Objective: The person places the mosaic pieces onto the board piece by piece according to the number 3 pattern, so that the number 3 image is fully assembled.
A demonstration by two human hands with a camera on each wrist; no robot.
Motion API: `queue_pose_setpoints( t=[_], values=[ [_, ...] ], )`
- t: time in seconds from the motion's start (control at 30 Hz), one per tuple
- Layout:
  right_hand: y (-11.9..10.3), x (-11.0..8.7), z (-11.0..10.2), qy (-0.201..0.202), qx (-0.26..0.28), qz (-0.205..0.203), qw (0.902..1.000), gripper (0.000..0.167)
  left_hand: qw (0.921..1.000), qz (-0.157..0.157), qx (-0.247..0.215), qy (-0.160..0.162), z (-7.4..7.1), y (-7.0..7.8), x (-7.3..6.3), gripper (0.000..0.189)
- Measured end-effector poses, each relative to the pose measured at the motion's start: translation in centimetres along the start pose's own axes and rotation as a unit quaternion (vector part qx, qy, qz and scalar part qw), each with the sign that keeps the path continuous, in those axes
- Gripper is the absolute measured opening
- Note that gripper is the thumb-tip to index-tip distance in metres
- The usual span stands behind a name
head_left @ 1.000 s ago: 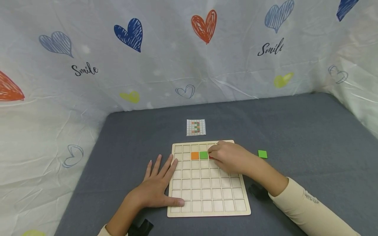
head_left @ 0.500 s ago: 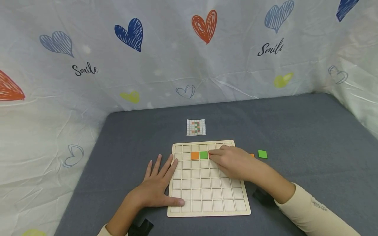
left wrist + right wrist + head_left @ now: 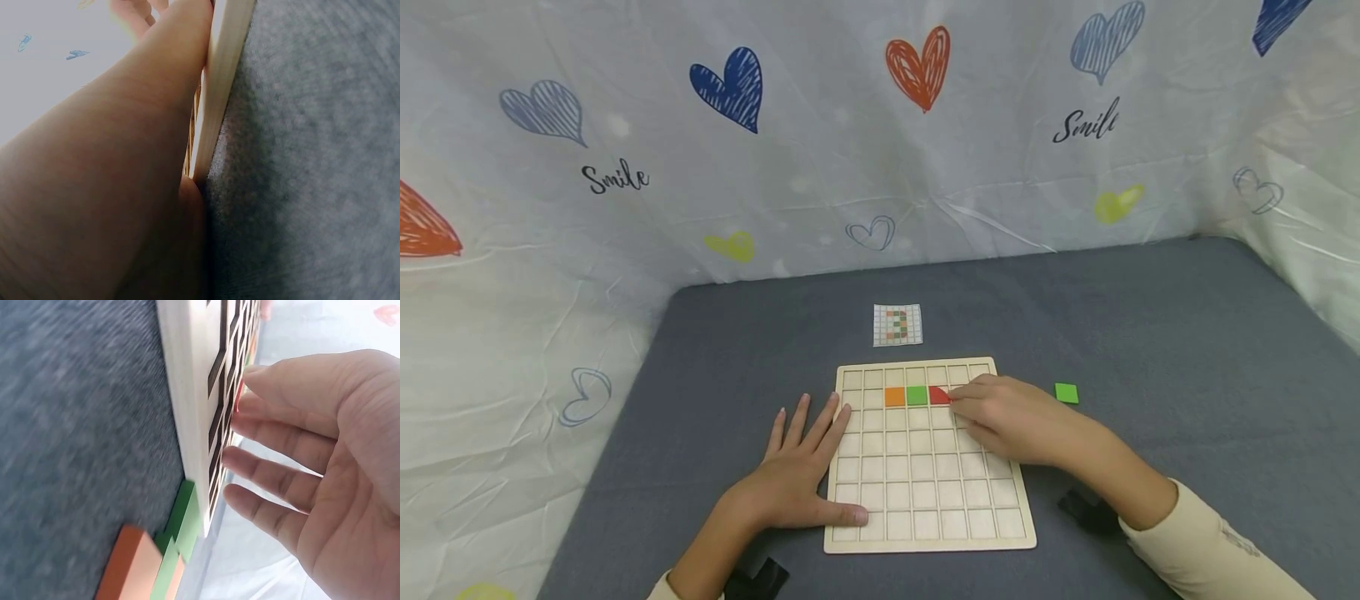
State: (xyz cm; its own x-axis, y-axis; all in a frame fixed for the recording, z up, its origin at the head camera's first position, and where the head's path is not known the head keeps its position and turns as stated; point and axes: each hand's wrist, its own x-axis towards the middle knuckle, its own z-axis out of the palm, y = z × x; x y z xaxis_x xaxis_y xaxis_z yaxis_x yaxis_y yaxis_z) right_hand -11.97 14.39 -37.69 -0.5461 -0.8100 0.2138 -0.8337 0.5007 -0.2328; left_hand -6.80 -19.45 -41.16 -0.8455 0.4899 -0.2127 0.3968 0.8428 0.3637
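Observation:
A wooden grid board (image 3: 925,500) lies on the grey cloth. In its second row from the back sit an orange square tile (image 3: 895,397), a green square tile (image 3: 917,396) and a red tile (image 3: 937,396) with one rounded corner. My left hand (image 3: 805,479) rests along the board's left edge, fingers spread, thumb lying over the front left cells. At the red tile's right side are the fingertips of my right hand (image 3: 1015,421). Its fingers look relaxed in the right wrist view, with the thumb near the index finger and nothing held between them.
A small printed card (image 3: 897,325) with a coloured grid pattern lies behind the board. A loose green tile (image 3: 1066,393) is right of the board. Beside the board's edge, the right wrist view shows more green and orange tiles (image 3: 128,562). A patterned white sheet (image 3: 820,167) hangs behind.
My right hand has drawn back a little to the right and toward me, uncovering the red tile in its cell. My left hand has stayed in place.

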Motion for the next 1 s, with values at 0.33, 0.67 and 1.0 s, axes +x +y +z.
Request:
queue_pose_setpoints(
  t=[0.33, 0.67, 1.0],
  values=[
    [1.0, -2.8, -1.1, 0.022, 0.016, 0.036, 0.9990, 0.030, 0.9997, -0.014, 0.011, -0.018, -0.4, 0.5, 0.0, 0.127],
    [2.5, -5.8, -2.5, 0.032, 0.021, 0.096, 0.9947, 0.027, 0.9997, -0.017, 0.016, -0.006, 0.2, 0.1, 0.1, 0.129],
    [4.5, -7.9, -3.0, 0.026, 0.008, 0.136, 0.9904, 0.035, 0.9999, -0.007, 0.002, -0.014, -0.8, 0.8, -0.2, 0.126]
  ],
)
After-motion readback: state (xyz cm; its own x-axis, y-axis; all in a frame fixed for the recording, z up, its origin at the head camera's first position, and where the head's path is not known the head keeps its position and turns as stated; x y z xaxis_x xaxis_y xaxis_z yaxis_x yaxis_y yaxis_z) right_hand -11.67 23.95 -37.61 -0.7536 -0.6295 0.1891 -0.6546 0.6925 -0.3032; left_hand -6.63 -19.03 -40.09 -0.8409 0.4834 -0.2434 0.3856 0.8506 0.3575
